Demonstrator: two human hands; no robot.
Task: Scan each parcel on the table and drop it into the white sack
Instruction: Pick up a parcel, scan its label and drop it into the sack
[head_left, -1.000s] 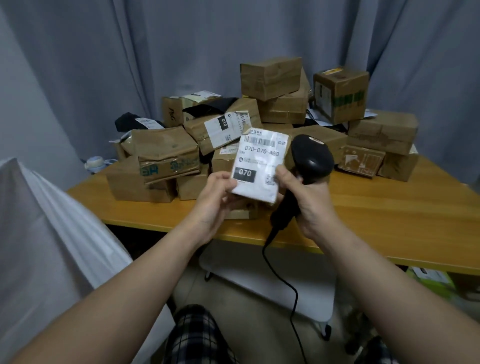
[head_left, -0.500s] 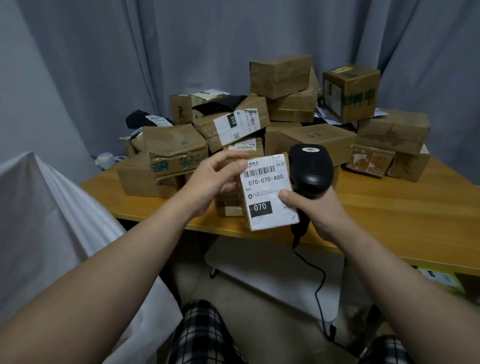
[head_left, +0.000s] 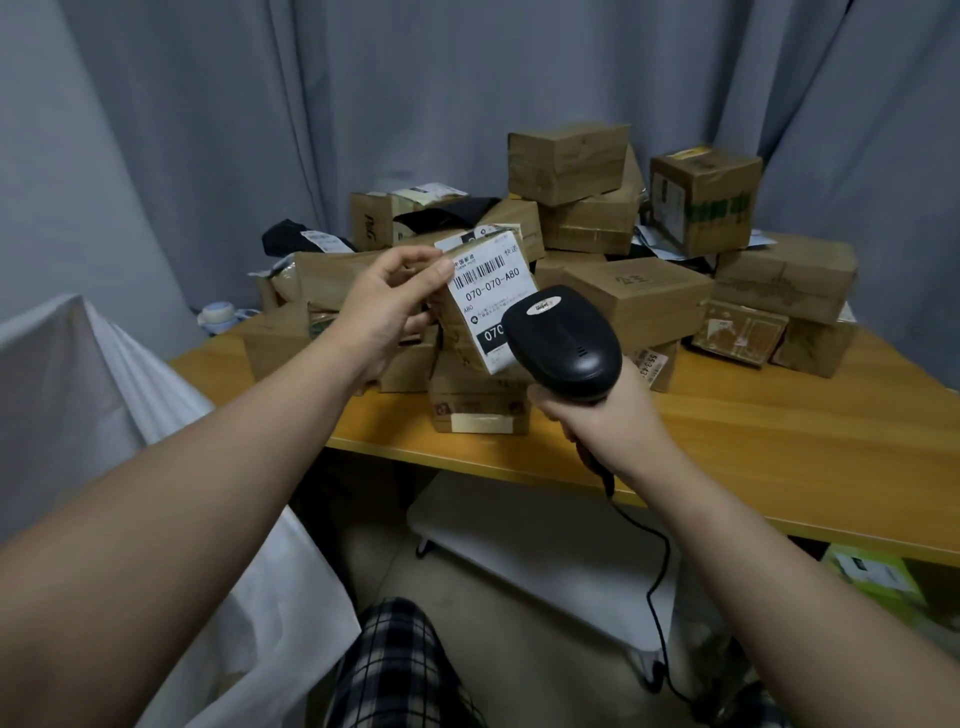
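Note:
My left hand (head_left: 387, 306) grips a small brown parcel (head_left: 485, 299) by its left side, holding it above the table with its white barcode label facing me. My right hand (head_left: 597, 415) grips the handle of a black corded barcode scanner (head_left: 563, 340). The scanner's head sits just in front of the parcel's lower right corner and covers part of the label. The white sack (head_left: 104, 441) stands at the left, beside the table's edge. Several more brown parcels (head_left: 639, 291) are heaped on the wooden table (head_left: 779, 441).
Grey curtains hang behind the table. A small white container (head_left: 218, 317) sits at the table's far left corner. Under the table lie a white board on feet (head_left: 545, 561) and the scanner's black cable (head_left: 657, 587). A green box (head_left: 878, 577) is at the lower right.
My left hand lifted the parcel up and tilted it back. My right hand let go of the parcel's edge and brought the scanner head up in front of the label.

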